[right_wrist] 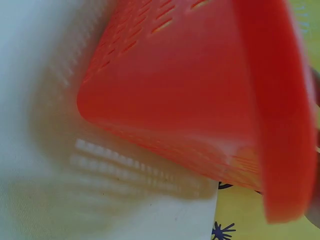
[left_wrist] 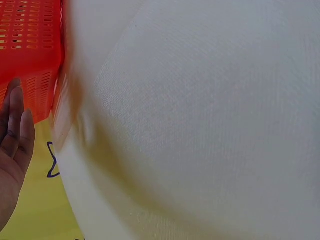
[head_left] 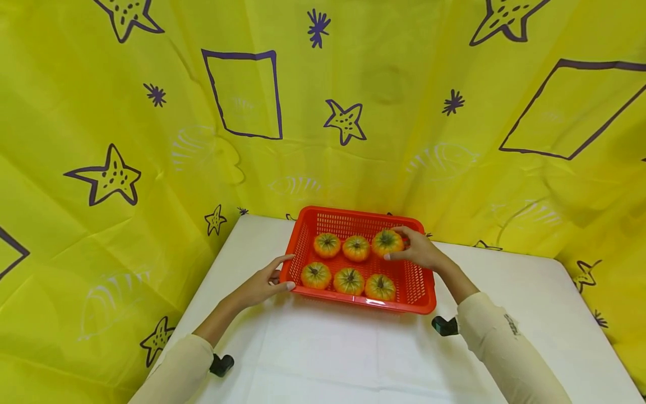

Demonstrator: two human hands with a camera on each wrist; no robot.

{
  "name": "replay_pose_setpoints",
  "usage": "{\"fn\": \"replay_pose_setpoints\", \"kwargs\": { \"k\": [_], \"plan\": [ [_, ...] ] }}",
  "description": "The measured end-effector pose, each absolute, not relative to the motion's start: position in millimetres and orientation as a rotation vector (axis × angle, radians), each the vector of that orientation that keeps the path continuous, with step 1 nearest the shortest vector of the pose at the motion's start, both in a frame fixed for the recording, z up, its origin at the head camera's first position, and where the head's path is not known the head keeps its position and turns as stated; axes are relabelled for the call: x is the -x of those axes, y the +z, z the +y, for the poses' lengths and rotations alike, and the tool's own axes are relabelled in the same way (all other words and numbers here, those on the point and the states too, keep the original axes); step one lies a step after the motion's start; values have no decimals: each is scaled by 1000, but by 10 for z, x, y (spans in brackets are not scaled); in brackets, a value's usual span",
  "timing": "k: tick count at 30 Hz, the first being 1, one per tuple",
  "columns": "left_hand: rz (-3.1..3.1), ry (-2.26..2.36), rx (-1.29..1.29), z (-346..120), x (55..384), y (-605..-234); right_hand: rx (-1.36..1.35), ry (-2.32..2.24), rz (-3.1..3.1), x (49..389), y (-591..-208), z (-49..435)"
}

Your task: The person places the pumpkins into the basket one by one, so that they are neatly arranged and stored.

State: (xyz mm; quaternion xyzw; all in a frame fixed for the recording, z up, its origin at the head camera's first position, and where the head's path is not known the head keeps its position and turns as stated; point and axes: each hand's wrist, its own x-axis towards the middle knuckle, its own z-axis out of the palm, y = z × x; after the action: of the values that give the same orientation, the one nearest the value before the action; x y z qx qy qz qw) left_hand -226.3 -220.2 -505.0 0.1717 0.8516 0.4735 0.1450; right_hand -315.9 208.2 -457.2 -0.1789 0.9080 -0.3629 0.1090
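Note:
A red plastic basket (head_left: pixel 359 300) with slotted walls stands on the white table, holding small orange pumpkins with greenish tops in two rows of three. My right hand (head_left: pixel 420 249) reaches over the basket's right side and grips the back-right pumpkin (head_left: pixel 386 242) between thumb and fingers. Beside it in the back row are a middle pumpkin (head_left: pixel 356 248) and a left pumpkin (head_left: pixel 327 245). At the left rim, my left hand (head_left: pixel 259 286) holds the basket, thumb at the front corner; its fingers (left_wrist: pixel 16 117) lie along the outer wall. The right wrist view mostly shows the basket's outside.
The front row has a left pumpkin (head_left: pixel 315 275), a middle one (head_left: pixel 349 281) and a right one (head_left: pixel 381 287). A white-covered table (head_left: pixel 323 353) lies under the basket. Close behind hangs a yellow curtain (head_left: pixel 393 146) with starfish drawings, which also runs along both sides.

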Motion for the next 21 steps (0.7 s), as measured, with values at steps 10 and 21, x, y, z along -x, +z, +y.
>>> {"fn": "replay_pose_setpoints", "kwargs": {
  "k": [10, 21],
  "plan": [
    [2429, 1375, -497, -2133, 2137, -4762, 505, -952, 2705, 3179, -4585, 1985],
    [2437, 1344, -498, -2204, 2291, -5084, 440, -885, 2722, 3238, -4661, 1899]
  ]
}}
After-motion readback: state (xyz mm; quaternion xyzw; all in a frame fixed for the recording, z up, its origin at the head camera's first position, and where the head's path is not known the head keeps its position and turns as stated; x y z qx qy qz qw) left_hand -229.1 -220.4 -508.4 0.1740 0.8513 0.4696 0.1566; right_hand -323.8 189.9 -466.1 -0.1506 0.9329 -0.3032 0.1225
